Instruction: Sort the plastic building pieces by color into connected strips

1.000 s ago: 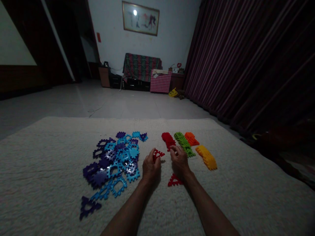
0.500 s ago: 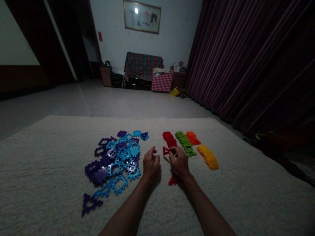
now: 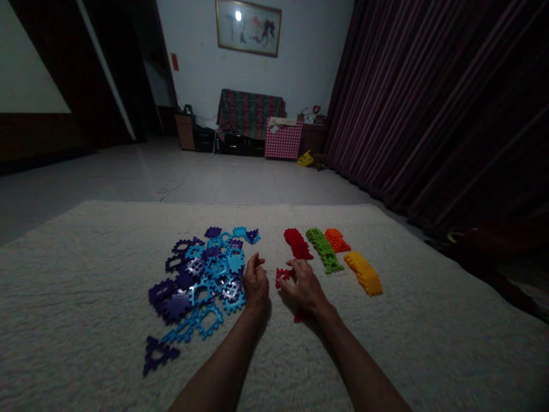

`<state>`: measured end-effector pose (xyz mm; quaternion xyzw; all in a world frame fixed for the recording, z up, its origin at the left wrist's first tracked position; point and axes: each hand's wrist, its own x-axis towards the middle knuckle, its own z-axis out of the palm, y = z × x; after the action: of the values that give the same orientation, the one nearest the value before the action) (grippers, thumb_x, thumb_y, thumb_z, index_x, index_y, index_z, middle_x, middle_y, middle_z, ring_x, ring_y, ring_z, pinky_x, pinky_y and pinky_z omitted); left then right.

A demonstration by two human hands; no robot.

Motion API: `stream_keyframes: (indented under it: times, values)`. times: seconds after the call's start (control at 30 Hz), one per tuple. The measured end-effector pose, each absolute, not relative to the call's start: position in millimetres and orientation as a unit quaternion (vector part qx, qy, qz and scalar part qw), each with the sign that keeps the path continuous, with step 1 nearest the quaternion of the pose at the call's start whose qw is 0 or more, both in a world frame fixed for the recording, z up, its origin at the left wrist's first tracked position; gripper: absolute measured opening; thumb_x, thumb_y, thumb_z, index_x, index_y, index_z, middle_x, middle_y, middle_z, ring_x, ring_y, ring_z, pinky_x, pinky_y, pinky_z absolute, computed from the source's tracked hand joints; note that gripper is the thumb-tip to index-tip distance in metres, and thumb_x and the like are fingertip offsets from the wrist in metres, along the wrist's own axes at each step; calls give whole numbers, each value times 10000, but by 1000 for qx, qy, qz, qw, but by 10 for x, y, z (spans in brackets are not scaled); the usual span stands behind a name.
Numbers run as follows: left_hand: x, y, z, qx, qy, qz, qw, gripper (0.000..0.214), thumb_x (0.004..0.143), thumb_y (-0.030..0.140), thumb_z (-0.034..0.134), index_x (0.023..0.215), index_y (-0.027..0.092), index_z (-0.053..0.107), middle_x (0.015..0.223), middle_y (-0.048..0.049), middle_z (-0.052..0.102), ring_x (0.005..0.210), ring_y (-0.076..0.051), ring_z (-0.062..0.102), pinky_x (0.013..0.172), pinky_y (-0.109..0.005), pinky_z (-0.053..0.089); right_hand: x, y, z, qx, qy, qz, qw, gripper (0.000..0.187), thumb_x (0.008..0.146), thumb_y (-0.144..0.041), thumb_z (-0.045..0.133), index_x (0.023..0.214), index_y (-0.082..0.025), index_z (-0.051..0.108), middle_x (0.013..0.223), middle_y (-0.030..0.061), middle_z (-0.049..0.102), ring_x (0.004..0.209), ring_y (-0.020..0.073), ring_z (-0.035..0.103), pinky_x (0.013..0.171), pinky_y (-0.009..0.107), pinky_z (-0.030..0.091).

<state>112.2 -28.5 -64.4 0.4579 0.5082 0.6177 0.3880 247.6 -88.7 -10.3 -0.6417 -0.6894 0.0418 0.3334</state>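
Head view: red piece (image 3: 280, 273) at right hand's (image 3: 305, 287) fingertips.

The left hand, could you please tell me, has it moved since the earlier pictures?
Yes, the left hand has shifted left, closer to the resting blue and purple pile.

This is a home, a living room by its look — a framed picture (image 3: 249, 28) hangs on the pale wall (image 3: 309, 63), and long purple curtains (image 3: 364, 97) fall along the right side. Against that wall, a patterned cloth (image 3: 249, 111) drapes a bulky shape, with a red-and-white checked cloth (image 3: 283, 142) beside it. A cream blanket (image 3: 94, 246) covers part of the smooth grey floor (image 3: 231, 180).
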Motion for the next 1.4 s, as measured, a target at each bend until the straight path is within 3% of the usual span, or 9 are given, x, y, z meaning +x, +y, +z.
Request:
stream_keyframes:
  times: [0.1, 0.27, 0.5, 0.8, 1.03, 1.23, 1.4]
  values:
    - [1129, -291, -637, 446, 504, 623, 399, 446, 788, 148, 487, 1207, 209, 625, 1010, -53, 707, 970, -174, 661, 901, -327, 519, 2369, -902, -98, -666, -690, 27, 281, 443, 740, -389, 702, 1117, -187, 589, 1079, 102, 585, 1007, 256, 550, 910, 400, 461]
    - [1137, -327, -597, 436, 500, 627, 410, 442, 777, 151, 509, 1198, 207, 632, 992, -53, 708, 937, -173, 665, 870, -316, 527, 2275, -905, -86, -673, -695, 13, 253, 226, 739, -342, 666, 912, -211, 604, 973, 71, 580, 957, 237, 526, 885, 369, 445]
    - [1146, -339, -560, 431, 503, 627, 411, 437, 765, 139, 519, 1178, 209, 642, 973, -51, 710, 914, -164, 666, 837, -301, 534, 2542, -733, -181, -685, -630, -70, 359, 531, 769, -355, 651, 1244, -150, 528, 1173, 135, 554, 1099, 279, 493, 979, 418, 423]
    - [1137, -339, -541, 450, 512, 603, 413, 426, 774, 151, 516, 1179, 191, 640, 978, -66, 713, 893, -174, 673, 781, -301, 550, 2777, -607, -198, -734, -582, -118, 329, 500, 789, -346, 631, 1233, -136, 539, 1177, 162, 563, 1117, 300, 493, 978, 446, 414]
    - [1155, -337, -574, 452, 508, 608, 408, 442, 767, 157, 514, 1189, 190, 639, 959, -62, 712, 851, -162, 670, 754, -286, 551, 2780, -577, -265, -723, -575, -115, 366, 577, 789, -404, 641, 1276, -126, 505, 1213, 175, 536, 1159, 313, 464, 998, 474, 406]
    - [1138, -423, -429, 452, 499, 607, 421, 422, 761, 187, 511, 1159, 170, 651, 938, -69, 705, 805, -159, 658, 725, -291, 548, 2829, -743, -155, -691, -582, -74, 422, 368, 860, -340, 550, 1172, -148, 587, 1144, 138, 582, 1102, 262, 526, 1005, 432, 421]
    - [1128, -433, -382, 477, 491, 583, 438, 419, 747, 192, 483, 1118, 127, 667, 893, -76, 703, 710, -144, 640, 669, -276, 535, 2850, -1068, -102, -695, -596, 16, 401, 243, 849, -295, 531, 1011, -172, 664, 1007, 100, 642, 946, 216, 602, 896, 368, 480]
